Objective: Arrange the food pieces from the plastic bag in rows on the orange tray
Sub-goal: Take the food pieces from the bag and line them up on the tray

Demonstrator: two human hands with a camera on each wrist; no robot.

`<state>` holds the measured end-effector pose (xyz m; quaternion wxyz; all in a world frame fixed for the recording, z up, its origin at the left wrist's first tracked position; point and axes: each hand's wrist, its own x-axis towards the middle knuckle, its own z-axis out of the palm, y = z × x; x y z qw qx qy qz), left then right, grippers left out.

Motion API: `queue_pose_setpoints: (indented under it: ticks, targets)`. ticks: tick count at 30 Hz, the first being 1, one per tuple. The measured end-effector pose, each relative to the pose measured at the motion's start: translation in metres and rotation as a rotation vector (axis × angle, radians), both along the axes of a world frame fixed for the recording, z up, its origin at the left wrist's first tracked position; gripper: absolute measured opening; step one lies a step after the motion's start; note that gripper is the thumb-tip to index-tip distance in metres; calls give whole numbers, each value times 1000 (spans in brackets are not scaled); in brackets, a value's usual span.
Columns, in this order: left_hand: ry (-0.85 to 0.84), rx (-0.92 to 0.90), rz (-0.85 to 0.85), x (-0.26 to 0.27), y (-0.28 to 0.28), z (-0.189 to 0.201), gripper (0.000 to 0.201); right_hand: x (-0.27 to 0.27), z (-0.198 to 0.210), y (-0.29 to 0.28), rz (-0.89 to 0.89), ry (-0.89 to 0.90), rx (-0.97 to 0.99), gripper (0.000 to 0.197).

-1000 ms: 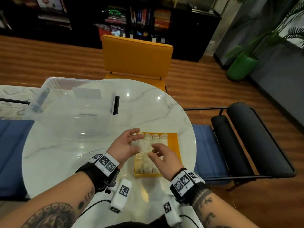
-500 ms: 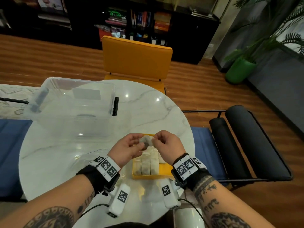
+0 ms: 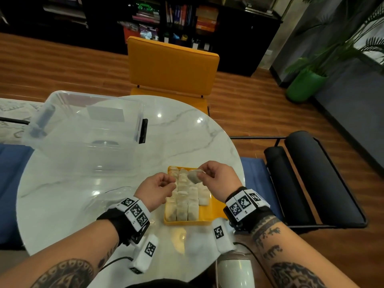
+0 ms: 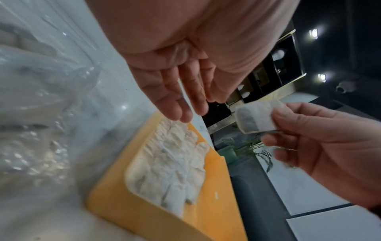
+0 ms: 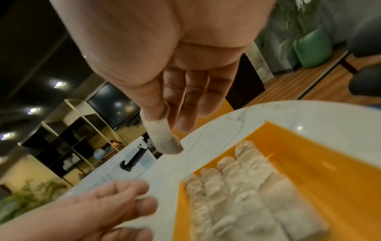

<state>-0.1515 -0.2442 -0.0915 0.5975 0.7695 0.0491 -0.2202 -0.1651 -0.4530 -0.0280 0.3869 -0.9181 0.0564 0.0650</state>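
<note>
The orange tray (image 3: pixel 209 220) lies on the table's near right side, with several pale food pieces (image 3: pixel 185 200) in rows across its left part. My right hand (image 3: pixel 204 175) pinches one pale food piece (image 3: pixel 194 176) with a dark end between thumb and fingers, above the tray's far end. The wrist views show the same food piece (image 4: pixel 257 117) (image 5: pixel 163 138) clear of the rows (image 4: pixel 171 168). My left hand (image 3: pixel 168 182) hovers just left of it, fingers loosely curled and holding nothing. The crumpled clear plastic bag (image 3: pixel 108 199) lies left of the tray.
A big clear plastic bin (image 3: pixel 87 129) takes the back left of the round marble table (image 3: pixel 187 138). A yellow chair (image 3: pixel 172 67) stands behind the table and a black chair (image 3: pixel 311 179) to the right. The tray's right strip (image 5: pixel 321 171) is bare.
Half a second ago both hands held the piece together above the tray. Now the left hand has let go and drawn back left, and the right hand alone holds the piece.
</note>
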Motion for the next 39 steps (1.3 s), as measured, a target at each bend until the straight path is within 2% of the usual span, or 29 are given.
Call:
queue_pose_setpoints:
  ticks: [5,8,11,13,17,21,25,36,39]
  targets:
    - [-12,300,-18,0,13,-26,12,6,-3,-21,145,198,-314,12]
    - [26,413,-95,-2,9,-34,30,4,-17,-22,289,362,-466,14]
    - [50,517,-198,-2,5,-36,52,3,-37,-20,384,468,-531,11]
    - [76,516,-224,0,4,-38,59,5,-50,-19,404,514,-558,7]
    - [113,462,-222,3,4,-43,58,14,-65,-18,372,535,-602,5]
    - [142,427,-204,4,6,-45,58,24,-74,-18,309,516,-651,16]
    - [154,411,-196,4,7,-48,58,29,-77,-18,279,528,-694,17]
    - [166,401,-189,5,8,-53,58,28,-82,-18,202,501,-644,11]
    - [166,404,-192,5,7,-51,58,22,-80,-18,168,479,-606,23]
